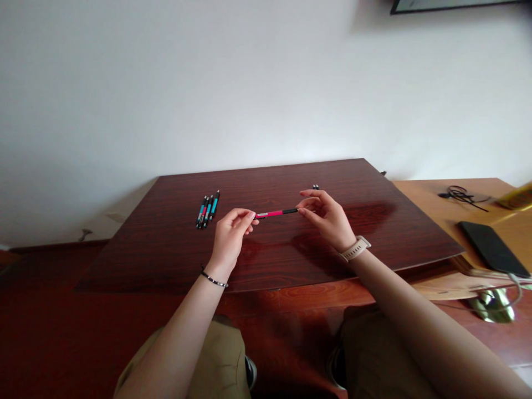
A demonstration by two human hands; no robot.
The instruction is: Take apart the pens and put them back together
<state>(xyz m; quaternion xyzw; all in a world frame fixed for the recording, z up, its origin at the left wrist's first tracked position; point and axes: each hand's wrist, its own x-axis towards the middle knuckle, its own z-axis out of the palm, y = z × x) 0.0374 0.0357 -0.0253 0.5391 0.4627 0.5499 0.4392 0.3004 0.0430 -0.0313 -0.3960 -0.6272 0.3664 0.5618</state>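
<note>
A pink and black pen is held level above the dark wooden table. My left hand pinches its clip end between thumb and fingers. At the other end, the thumb and index finger of my right hand close on the black tip. Several pens with blue or pink barrels and black ends lie side by side on the table, left of my left hand. Beyond my right hand, the ends of two more pens show; my hand hides the rest of them.
On the right, a lighter wooden surface holds a black phone with a cable, a coiled black cord and a yellow object at the edge of view. A white wall rises behind the table.
</note>
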